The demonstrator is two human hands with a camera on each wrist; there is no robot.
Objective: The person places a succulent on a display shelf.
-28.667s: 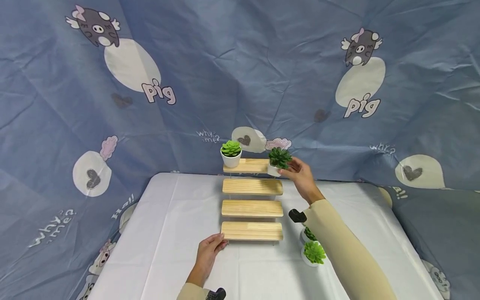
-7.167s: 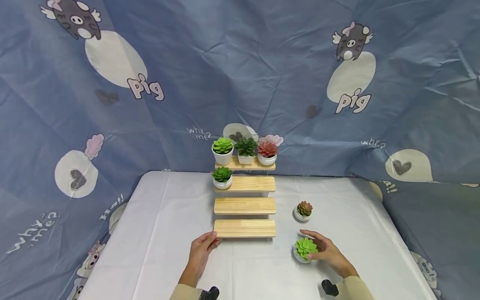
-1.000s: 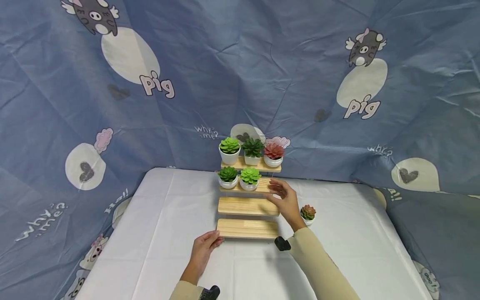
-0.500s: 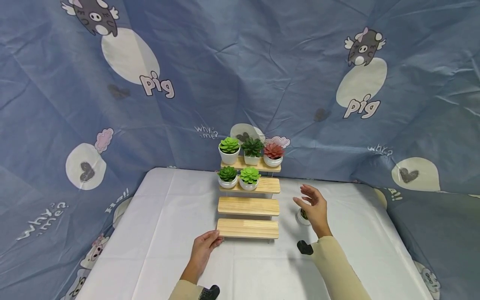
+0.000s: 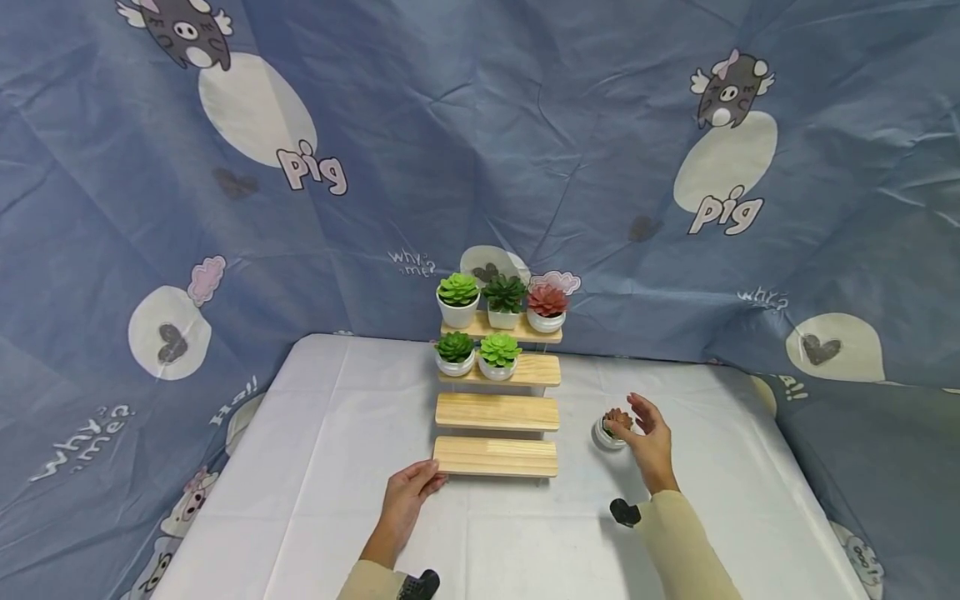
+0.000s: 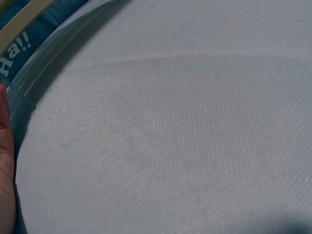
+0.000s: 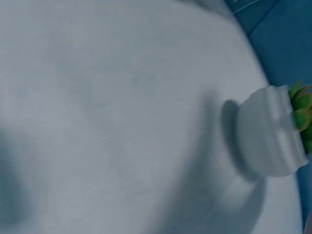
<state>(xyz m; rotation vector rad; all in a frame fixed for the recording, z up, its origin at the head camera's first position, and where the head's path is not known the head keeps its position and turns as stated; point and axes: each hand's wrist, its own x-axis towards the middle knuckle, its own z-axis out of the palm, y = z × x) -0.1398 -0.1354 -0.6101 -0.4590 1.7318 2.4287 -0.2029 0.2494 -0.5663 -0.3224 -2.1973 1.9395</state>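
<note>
My left hand (image 5: 407,498) pinches the front left corner of the lowest board of a stepped wooden shelf (image 5: 497,457). At the edge of the left wrist view part of that hand (image 6: 6,165) shows. My right hand (image 5: 651,440) is beside a reddish-brown succulent (image 5: 618,421) in a white pot (image 5: 609,437) on the table, thumb and fingers spread and holding nothing. In the right wrist view the pot (image 7: 267,131) stands on the cloth. On the second board are a dark green succulent (image 5: 454,348) and a light green succulent (image 5: 500,352).
The top board carries a bright green succulent (image 5: 459,290), a dark green one (image 5: 505,294) and a red one (image 5: 548,302). A white cloth (image 5: 330,467) covers the table. Blue printed fabric (image 5: 420,167) hangs behind and at the sides.
My right hand has drawn back from the second board, where the light green succulent stays, and moved right and down to the reddish-brown succulent. The left hand keeps its place.
</note>
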